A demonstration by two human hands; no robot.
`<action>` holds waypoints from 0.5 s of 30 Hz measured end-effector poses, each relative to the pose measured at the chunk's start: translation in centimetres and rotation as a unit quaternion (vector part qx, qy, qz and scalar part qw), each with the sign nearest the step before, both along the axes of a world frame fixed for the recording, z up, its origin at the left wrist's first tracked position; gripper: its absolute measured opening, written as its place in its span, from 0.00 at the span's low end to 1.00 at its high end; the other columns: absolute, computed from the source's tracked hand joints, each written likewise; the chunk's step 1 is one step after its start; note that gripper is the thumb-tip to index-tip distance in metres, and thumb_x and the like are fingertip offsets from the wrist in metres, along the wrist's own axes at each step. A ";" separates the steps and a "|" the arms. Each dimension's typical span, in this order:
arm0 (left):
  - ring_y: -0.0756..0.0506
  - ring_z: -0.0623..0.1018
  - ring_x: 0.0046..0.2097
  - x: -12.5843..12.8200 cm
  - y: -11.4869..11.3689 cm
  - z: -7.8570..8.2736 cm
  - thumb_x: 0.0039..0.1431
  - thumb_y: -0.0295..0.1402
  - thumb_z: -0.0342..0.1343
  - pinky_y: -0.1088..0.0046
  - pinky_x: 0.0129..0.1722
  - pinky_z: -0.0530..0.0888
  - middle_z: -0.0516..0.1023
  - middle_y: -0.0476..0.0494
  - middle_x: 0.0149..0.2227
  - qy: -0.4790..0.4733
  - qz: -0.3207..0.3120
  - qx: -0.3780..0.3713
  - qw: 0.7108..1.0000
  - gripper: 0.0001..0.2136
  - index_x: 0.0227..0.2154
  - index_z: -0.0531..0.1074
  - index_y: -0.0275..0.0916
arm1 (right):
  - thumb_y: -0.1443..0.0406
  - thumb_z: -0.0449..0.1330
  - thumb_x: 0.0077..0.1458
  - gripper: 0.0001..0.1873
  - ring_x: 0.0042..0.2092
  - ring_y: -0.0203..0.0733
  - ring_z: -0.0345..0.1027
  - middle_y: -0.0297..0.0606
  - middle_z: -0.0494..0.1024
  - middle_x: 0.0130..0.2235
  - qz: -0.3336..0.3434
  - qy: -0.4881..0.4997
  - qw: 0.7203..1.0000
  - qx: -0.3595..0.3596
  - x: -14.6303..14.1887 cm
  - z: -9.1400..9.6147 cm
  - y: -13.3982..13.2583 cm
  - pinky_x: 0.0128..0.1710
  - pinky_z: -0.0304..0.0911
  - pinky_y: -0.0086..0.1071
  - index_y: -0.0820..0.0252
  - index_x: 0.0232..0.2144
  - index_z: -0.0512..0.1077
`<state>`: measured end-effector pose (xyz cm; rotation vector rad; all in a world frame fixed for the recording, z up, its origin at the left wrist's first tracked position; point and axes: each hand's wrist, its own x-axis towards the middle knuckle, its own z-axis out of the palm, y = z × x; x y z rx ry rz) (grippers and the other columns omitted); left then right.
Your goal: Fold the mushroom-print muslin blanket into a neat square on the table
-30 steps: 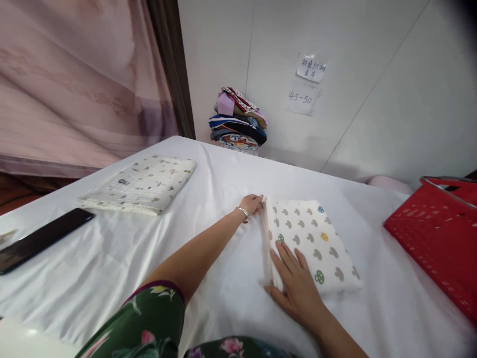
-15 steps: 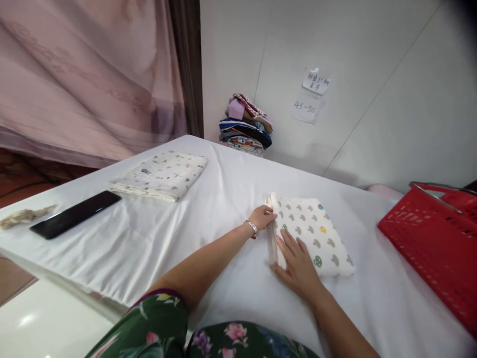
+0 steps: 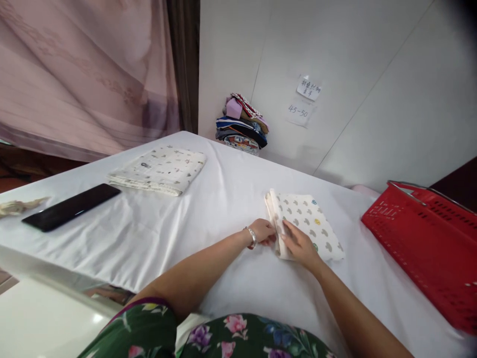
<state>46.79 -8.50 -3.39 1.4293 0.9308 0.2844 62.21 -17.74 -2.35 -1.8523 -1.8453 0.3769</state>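
A folded white cloth printed with grey mushrooms and a few coloured ones lies in front of me on the white-covered table. My left hand, a silver bracelet at its wrist, has its fingers closed on the cloth's left folded edge. From the other side my right hand grips the same edge near its lower end; some of its fingertips are hidden in the fold. That edge stands slightly raised, its layers showing. Farther left rests a second folded white cloth with small scattered prints.
A red plastic basket with a metal handle stands at the right. On the left are a black phone-like slab and a beige bundle. Stacked folded fabrics sit by the wall at the back, near paper signs.
My right hand has gone from lying spread on the cloth to gripping its left edge. My left hand has slid down along that edge towards me. The view has shifted slightly.
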 end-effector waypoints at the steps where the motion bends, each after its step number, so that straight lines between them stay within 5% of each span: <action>1: 0.53 0.74 0.22 0.0 -0.4 0.0 0.52 0.28 0.51 0.81 0.20 0.69 0.76 0.47 0.27 -0.004 0.001 0.006 1.000 0.04 0.27 0.68 0.34 | 0.54 0.50 0.55 0.26 0.53 0.45 0.60 0.39 0.67 0.54 -0.025 0.018 1.000 0.003 -0.1 0.3 0.5 0.52 0.57 0.38 0.54 0.54 0.61; 7: 0.53 0.72 0.19 0.5 -2.6 -0.7 0.50 0.28 0.50 0.81 0.18 0.67 0.73 0.50 0.21 -0.010 -0.039 0.034 0.999 0.05 0.21 0.66 0.35 | 0.55 0.51 0.53 0.21 0.38 0.40 0.65 0.36 0.72 0.39 -0.090 -0.062 0.994 -0.015 -0.7 1.5 3.8 0.41 0.60 0.32 0.57 0.47 0.67; 15: 0.54 0.69 0.18 0.3 -4.2 0.0 0.47 0.28 0.48 0.80 0.21 0.67 0.72 0.51 0.21 0.035 -0.054 0.170 0.983 0.07 0.23 0.72 0.36 | 0.52 0.53 0.51 0.23 0.40 0.43 0.64 0.39 0.68 0.43 -0.109 -0.223 0.963 -0.104 -2.7 2.9 5.5 0.33 0.54 0.31 0.56 0.47 0.65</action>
